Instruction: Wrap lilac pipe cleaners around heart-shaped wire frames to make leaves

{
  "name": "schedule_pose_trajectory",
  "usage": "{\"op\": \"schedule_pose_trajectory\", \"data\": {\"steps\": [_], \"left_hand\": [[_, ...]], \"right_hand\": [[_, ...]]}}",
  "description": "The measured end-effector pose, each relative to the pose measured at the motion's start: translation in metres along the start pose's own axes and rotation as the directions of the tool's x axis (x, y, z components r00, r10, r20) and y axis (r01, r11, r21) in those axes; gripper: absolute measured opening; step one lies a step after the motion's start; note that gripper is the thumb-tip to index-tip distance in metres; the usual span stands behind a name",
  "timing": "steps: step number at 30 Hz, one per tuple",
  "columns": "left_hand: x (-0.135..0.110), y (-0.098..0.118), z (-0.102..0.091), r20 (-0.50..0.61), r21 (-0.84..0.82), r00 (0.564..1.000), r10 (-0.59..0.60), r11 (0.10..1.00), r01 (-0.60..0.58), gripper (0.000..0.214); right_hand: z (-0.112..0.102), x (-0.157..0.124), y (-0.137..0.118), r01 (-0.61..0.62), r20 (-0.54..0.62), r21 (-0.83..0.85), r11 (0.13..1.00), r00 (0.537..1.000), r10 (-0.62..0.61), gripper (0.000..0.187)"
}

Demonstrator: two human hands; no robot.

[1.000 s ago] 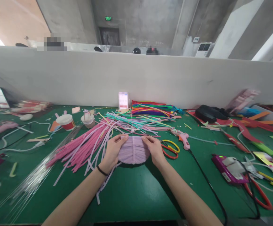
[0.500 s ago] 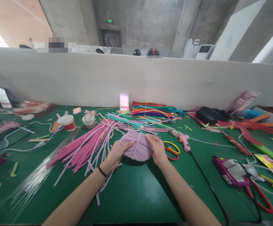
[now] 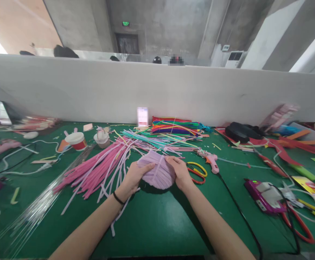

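Observation:
A rounded lilac leaf shape made of pipe cleaners (image 3: 157, 177), with a pale rib down its middle, is held up above the green table. My left hand (image 3: 134, 177) grips its left edge, thumb lying on the front face. On the opposite side my right hand (image 3: 179, 171) pinches the upper right edge between thumb and fingers. Pink pipe cleaners (image 3: 92, 171) and loose lilac ones are spread to the left, some passing behind my left hand. Beside my right hand lie scissors (image 3: 198, 171) with red and yellow handles.
A pink glue gun (image 3: 213, 162) trails a black cord toward the front. At right sit a purple power strip (image 3: 263, 196) and red-handled scissors (image 3: 299, 225). Clear thin rods (image 3: 43, 202), a paper cup (image 3: 77, 141) and multicoloured pipe cleaners (image 3: 173, 126) surround the work area. A white partition (image 3: 119, 90) stands behind.
The lilac leaf shape has tilted a little, its rib now slanting more and its lower edge slightly lower. Both hands keep their hold. The view has shifted slightly.

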State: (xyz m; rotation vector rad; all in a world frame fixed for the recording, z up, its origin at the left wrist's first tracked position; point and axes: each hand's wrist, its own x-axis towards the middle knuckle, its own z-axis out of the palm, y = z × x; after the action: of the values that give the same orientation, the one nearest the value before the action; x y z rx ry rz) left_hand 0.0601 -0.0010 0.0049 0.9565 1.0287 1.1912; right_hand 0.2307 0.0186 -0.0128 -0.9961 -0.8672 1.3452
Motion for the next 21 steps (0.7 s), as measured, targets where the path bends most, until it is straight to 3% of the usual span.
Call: {"op": "schedule_pose_trajectory", "data": {"steps": [13, 21], "left_hand": [[-0.0007, -0.0005, -0.0006, 0.095, -0.003, 0.995, -0.02, 1.0, 0.02, 0.041], [-0.0011, -0.0001, -0.0029, 0.051, 0.021, 0.999, 0.0, 1.0, -0.001, 0.036]], "right_hand": [[-0.0016, -0.0027, -0.0079, -0.042, 0.095, 0.003, 0.999, 0.995, 0.042, 0.03], [0.0002, -0.0047, -0.0044, -0.027, 0.133, -0.065, 0.998, 0.99, 0.036, 0.024]]}}
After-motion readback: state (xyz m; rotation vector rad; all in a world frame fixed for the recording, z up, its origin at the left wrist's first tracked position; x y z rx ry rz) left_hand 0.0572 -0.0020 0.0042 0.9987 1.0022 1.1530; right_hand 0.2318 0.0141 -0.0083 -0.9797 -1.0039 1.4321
